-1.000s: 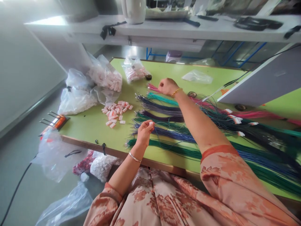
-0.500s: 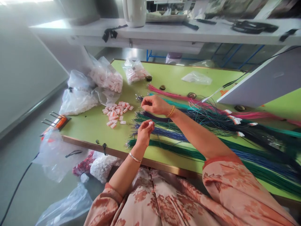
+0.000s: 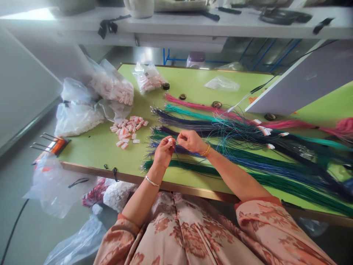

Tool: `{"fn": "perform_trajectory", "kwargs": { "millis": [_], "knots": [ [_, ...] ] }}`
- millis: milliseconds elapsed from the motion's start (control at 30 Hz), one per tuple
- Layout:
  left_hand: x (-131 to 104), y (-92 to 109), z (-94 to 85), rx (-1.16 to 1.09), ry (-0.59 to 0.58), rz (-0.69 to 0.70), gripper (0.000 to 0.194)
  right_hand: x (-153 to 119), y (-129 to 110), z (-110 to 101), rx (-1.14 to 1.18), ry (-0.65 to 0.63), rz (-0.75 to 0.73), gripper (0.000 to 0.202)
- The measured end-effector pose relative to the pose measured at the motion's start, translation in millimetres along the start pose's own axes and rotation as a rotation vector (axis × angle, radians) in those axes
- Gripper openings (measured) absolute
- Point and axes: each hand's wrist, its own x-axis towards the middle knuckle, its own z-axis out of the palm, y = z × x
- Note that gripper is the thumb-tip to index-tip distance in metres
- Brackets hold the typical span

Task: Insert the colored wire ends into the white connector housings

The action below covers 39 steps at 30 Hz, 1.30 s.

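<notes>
My left hand (image 3: 163, 151) pinches a small white and orange connector (image 3: 171, 140) above the wire bundles. Close on its right, my right hand (image 3: 191, 141) is closed in a pinch, its fingertips at the connector; a thin wire end seems to be between them, too small to make out well. Under and beyond my hands lie bundles of wire with metal tips: pink (image 3: 193, 103), teal (image 3: 187, 112), dark (image 3: 176, 120), blue (image 3: 204, 154) and green (image 3: 198, 168). A loose pile of similar connectors (image 3: 125, 133) is on the green table to the left.
Bags of connectors (image 3: 121, 90) stand at the table's back left, beside a white-filled bag (image 3: 77, 117). An orange rack with metal prongs (image 3: 56, 146) sits at the left corner. Black tape rolls (image 3: 216, 105) lie behind the wires. A shelf (image 3: 176, 27) crosses above the table.
My right hand has moved down and toward me from the dark wire tips to the connector in my left hand. The whole view has shifted slightly.
</notes>
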Motion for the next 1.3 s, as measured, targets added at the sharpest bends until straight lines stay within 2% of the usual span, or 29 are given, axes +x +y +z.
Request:
{"fn": "perform_trajectory", "kwargs": {
  "millis": [400,633,833,1067,1300],
  "knots": [
    [-1,1,1.9,0.050,-0.014,-0.002,0.024,-3,2,4,-0.089,0.041,-0.005,0.019],
    [-4,0,3.3,0.139,0.002,0.072,0.026,-4,1,5,-0.092,0.036,-0.020,0.020],
    [-4,-4,1.7,0.248,0.063,0.115,0.028,-5,7,15,-0.129,0.047,-0.046,0.018],
    [-1,0,0.5,0.186,0.079,0.063,0.030,-8,15,14,-0.070,0.033,-0.077,0.013],
    [-5,-8,2.7,0.292,0.120,0.112,0.029,-11,13,25,-0.268,0.075,-0.086,0.014]
  ]
}}
